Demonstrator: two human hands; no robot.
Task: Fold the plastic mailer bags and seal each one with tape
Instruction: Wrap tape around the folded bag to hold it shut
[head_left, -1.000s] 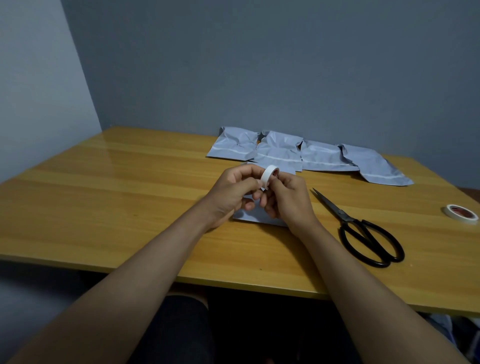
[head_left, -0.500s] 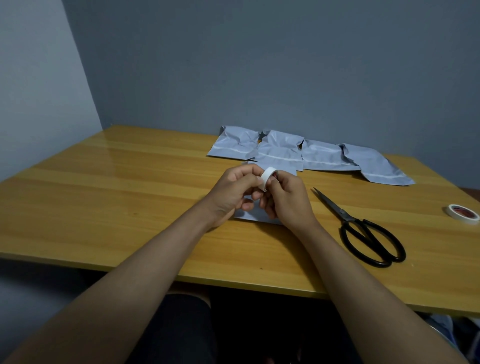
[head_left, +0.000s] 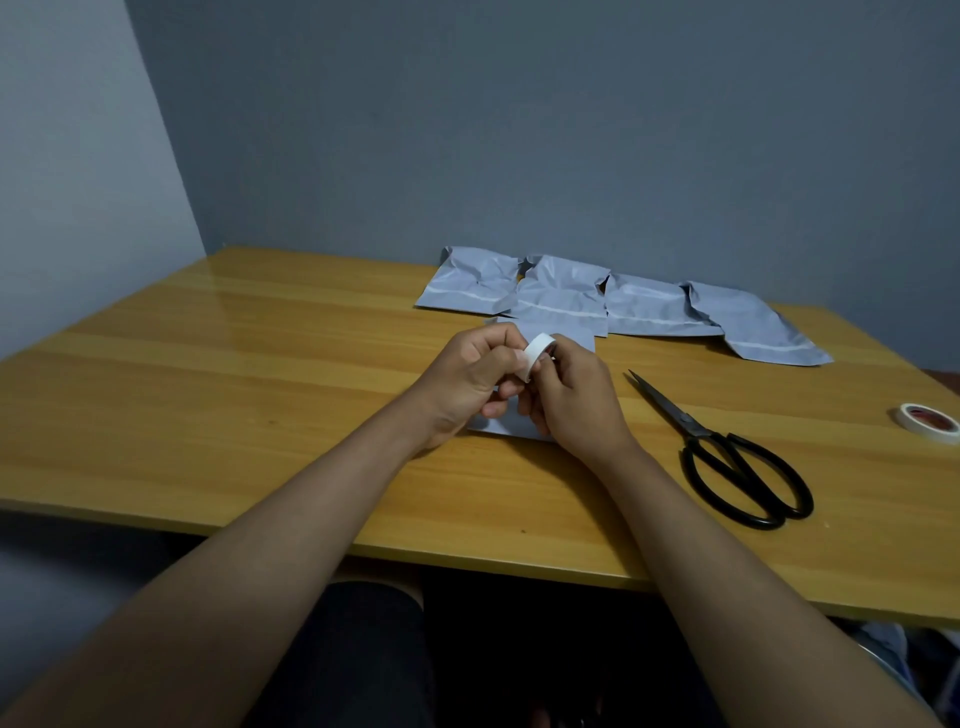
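While both hands work at the small white tape roll (head_left: 537, 352), the chief risk is judged to be the tape end: thin adhesive film may cling back to the roll, split, or stick to a fingertip before a usable length comes free. The left hand (head_left: 470, 382) curls its fingers around the roll and holds it raised; the right hand (head_left: 574, 397) pinches at the roll's edge, apparently picking for the end, though the end itself cannot be made out. Directly beneath the hands lies a folded mailer bag (head_left: 558, 338), unweighted; springy, slippery plastic could unfold while neither hand presses it. Beyond the hands, four more grey mailer bags (head_left: 644, 306) lie overlapping in a row, crinkled, each crossed by a pale strip. Right of the right hand rest black scissors (head_left: 727, 452), blades closed, points toward the bags. Far right sits a second tape roll (head_left: 927, 422), flat, with a reddish core. The wooden table (head_left: 234, 374) is glossy, so the bag may slide.
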